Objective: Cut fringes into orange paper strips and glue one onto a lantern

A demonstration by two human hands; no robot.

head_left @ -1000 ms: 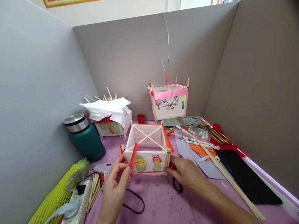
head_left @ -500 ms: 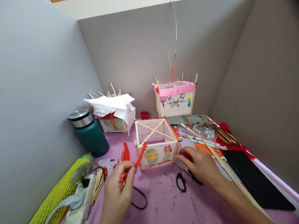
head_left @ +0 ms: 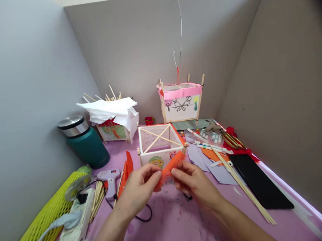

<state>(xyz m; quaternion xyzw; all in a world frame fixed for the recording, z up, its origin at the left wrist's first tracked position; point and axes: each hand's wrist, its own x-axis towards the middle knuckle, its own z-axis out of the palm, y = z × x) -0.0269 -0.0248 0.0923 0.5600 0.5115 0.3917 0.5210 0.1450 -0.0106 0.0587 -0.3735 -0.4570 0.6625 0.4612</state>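
An orange paper strip with a fringed edge [head_left: 171, 166] is stretched at a slant between both hands. My left hand [head_left: 143, 186] pinches its lower left end, while my right hand [head_left: 195, 181] grips it farther along, near the upper right. Just behind them stands a lantern frame [head_left: 162, 151] of sticks and white paper, with crossed sticks on top and coloured drawings on its front, partly covered by the hands. Beside my left wrist lie more orange paper strips [head_left: 128, 165]. Scissors [head_left: 188, 197] lie under my right hand, mostly hidden.
A glue gun [head_left: 109, 179], a power strip [head_left: 74, 225] and a teal bottle [head_left: 88, 146] are on the left. Behind stand a pink-trimmed lantern [head_left: 183, 112] and a paper-covered box of sticks [head_left: 115, 132]. Long sticks [head_left: 245, 188] and a black phone-like slab [head_left: 261, 181] lie right.
My right hand has left the scissors and taken hold of the orange strip beside my left hand. The strip now shows its fringe more broadly. The view has shifted slightly.
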